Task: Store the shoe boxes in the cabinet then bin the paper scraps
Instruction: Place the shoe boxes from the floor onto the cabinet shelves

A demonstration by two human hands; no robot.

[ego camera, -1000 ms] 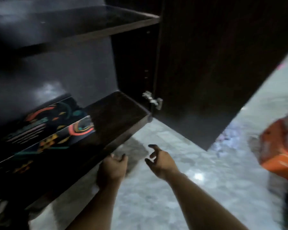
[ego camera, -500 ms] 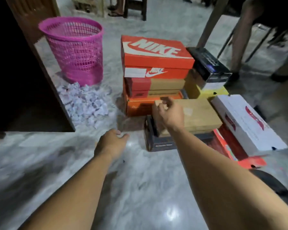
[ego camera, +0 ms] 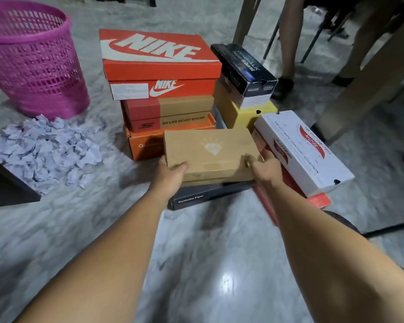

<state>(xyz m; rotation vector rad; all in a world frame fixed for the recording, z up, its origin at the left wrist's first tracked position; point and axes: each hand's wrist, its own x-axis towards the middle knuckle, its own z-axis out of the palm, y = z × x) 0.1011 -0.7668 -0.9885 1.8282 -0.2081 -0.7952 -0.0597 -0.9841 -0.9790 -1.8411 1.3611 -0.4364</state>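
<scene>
A plain brown cardboard shoe box point(ego camera: 210, 150) with a pale diamond mark lies on top of a dark grey box point(ego camera: 203, 195). My left hand point(ego camera: 173, 171) grips its near left corner and my right hand point(ego camera: 264, 167) grips its near right corner. Behind it stands a stack topped by an orange Nike box point(ego camera: 159, 54), then a red and brown box point(ego camera: 168, 113) and an orange box point(ego camera: 145, 148). To the right are a black box point(ego camera: 243, 71) on a yellow box point(ego camera: 245, 115), and a white box point(ego camera: 303, 150) tilted on a red one. Crumpled paper scraps point(ego camera: 47, 152) lie heaped beside a pink bin point(ego camera: 30, 59).
The dark cabinet's door edge point(ego camera: 7, 190) shows at the left. A person's legs point(ego camera: 289, 43) and chair or table legs point(ego camera: 364, 73) stand behind the boxes at the right. The floor point(ego camera: 196, 264) is glossy grey marble. A black cable point(ego camera: 387, 227) runs along the floor at right.
The view has swung from the cabinet shelf to the pile of boxes. Both hands have reached forward and closed on the brown box's near corners.
</scene>
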